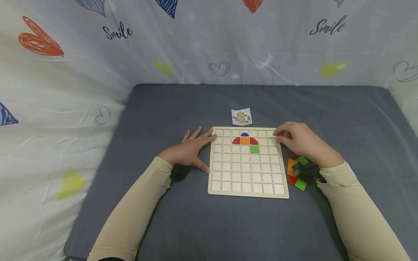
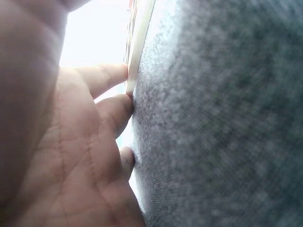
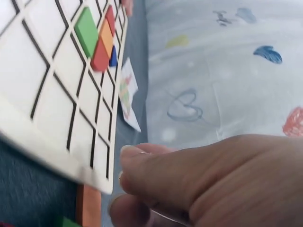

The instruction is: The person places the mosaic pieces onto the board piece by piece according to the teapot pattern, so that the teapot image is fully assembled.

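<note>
We judge that what counts most is how our right hand (image 1: 305, 141) lies to the wooden board (image 1: 248, 194) and the loose blocks (image 1: 292, 167). Its fingertips are at the board's far right corner, while the blocks set in the grid lie to their left and a little nearer: a blue half-round (image 1: 244, 134) farthest, an orange square (image 1: 245, 140) between two red pieces (image 1: 253, 141), and a green square (image 1: 254, 149) nearest. The loose pile lies just beside the board's right edge, strung out near to far, partly hidden under our right wrist, so the right hand is much the closer to it. We have that hand reaching in from the near right, fingers bent and tips drawn narrow; whether a block sits between them we cannot tell. Our left hand (image 1: 188, 150) has its fingers spread wide, touching the board's left edge and gripping nothing. The small picture card (image 1: 241, 116) lies just beyond the board's far edge.
</note>
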The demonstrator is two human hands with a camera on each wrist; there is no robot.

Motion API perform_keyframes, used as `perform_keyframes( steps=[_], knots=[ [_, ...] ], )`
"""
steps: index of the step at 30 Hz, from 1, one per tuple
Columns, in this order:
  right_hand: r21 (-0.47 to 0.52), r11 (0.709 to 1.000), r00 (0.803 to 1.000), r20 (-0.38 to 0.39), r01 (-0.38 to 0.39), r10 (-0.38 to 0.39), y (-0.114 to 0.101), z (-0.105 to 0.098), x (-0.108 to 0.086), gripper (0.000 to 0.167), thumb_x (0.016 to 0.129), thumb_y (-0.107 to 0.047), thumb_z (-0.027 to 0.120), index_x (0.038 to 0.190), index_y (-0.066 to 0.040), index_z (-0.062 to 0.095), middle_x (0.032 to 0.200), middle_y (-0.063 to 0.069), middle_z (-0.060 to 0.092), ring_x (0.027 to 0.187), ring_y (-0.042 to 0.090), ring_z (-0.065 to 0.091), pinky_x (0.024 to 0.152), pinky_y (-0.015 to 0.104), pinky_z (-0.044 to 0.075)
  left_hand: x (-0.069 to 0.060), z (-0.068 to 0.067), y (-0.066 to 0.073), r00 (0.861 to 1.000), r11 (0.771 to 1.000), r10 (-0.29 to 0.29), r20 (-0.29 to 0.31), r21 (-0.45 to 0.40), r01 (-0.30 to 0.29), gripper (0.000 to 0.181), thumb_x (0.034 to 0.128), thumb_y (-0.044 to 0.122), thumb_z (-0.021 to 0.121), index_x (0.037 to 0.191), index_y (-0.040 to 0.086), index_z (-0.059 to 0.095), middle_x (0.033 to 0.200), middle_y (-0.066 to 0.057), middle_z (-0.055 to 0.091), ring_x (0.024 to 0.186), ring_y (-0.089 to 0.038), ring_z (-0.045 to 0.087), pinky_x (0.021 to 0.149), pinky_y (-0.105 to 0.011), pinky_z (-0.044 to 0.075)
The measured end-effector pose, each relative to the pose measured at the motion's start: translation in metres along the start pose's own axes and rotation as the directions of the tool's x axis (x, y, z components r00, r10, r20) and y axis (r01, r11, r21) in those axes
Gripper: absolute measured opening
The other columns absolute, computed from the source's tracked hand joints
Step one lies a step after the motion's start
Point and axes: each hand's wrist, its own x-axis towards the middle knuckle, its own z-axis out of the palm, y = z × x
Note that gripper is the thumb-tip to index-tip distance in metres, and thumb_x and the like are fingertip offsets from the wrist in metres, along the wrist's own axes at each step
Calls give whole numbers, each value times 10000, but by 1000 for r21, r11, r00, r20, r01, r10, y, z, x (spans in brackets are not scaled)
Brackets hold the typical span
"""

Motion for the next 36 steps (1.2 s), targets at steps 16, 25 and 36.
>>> perform_keyframes(
  steps=[16, 25, 36],
  knots=[
    [-76, 992, 993, 53, -105, 109, 36, -15, 0, 292, 1033, -79, 643, 1290, 47, 700, 1286, 300, 587, 1116, 453, 568, 926, 633, 494, -2, -2, 7, 999, 998, -49, 1, 44, 49, 1301, 693, 549, 945, 1702, 293, 164, 1766, 69, -24, 1620, -251, -154, 1278, -558, -136],
    [-82, 990, 990, 77, -114, 121, 38, -12, -1, 308, 1016, -98, 686, 1271, 75, 692, 1143, 259, 562, 942, 363, 555, 798, 524, 489, -5, -4, 19, 996, 993, -91, 16, 79, 90, 1269, 716, 515, 941, 1702, 273, 180, 1765, 60, 9, 1629, -259, -108, 1284, -596, -87],
    [-49, 988, 989, 11, -147, 147, 36, -15, -4, 152, 1001, -101, 693, 1113, 0, 711, 919, 137, 686, 755, 252, 601, 660, 410, 508, -5, -5, 25, 991, 988, -132, 24, 78, 130, 1254, 717, 480, 951, 1699, 276, 198, 1767, 59, 20, 1631, -273, -91, 1262, -669, -68]
  ],
)
